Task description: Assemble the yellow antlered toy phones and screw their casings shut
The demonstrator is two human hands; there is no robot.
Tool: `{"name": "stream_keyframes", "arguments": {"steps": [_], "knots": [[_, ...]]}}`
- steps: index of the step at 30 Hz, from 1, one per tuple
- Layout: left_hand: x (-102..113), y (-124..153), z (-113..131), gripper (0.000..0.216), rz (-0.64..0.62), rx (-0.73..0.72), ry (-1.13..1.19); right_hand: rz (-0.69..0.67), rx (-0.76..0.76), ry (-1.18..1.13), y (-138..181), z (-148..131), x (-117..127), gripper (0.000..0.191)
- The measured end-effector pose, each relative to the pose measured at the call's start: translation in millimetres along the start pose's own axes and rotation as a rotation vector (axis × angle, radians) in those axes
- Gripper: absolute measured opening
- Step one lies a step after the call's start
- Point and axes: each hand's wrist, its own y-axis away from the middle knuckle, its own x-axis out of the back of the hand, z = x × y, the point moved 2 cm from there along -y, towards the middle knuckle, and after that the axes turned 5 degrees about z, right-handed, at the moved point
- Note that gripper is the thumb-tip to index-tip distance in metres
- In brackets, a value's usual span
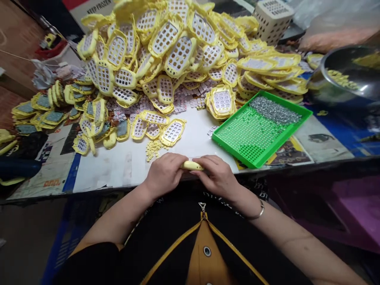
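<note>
A long worktable topped with white sheeting [197, 136] spans the view, bearing a high heap of yellow plastic shells with white, hole-punched panels [178, 55]. Both bare arms reach forward from the body, elbows apart and forearms angling inward to meet at the table's near edge. Ahead of the right hand [218, 174] lies a green rectangular plastic tray [237, 128], silvery metal bits massed at its far end; a shiny round metal bowl [323, 89] stands beyond it to the right. The left hand [166, 172] mirrors the right, backs upward, fingers curled and thumbs toward the body. Between them, each grasping one end by the fingertips, is a pale yellow, smooth, rounded plastic piece [192, 165], held level and nearly edge-on, small dark holes showing near its right end; whether it touches the table I cannot tell. A thin silvery bracelet [261, 209] rings the right wrist. Tiny pale-yellow plastic bits [152, 149] lie scattered beyond the left hand
</note>
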Motion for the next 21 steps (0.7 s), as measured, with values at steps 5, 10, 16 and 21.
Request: {"name": "stream_keyframes", "arguments": {"steps": [5,10,16,21], "knots": [[7.9,-3.8,-1.6,0.021,0.014,0.139,0.234,-0.057,-0.210,-0.445,-3.7,8.8,11.7,0.035],[2.5,15.7,-3.8,0.033,0.177,0.541,1.043,-0.226,-0.470,-0.882,-2.5,8.3,4.2,0.056],[5.5,35.8,2.4,0.049,0.160,0.546,1.193,-0.418,-0.436,-0.745,2.0,-18.9,-26.4,0.037],[26.5,50.3,-0.8,0.030,0.260,0.229,0.828,-0.350,-0.340,-0.579,3.3,-24.1,-37.7,0.038]]}}
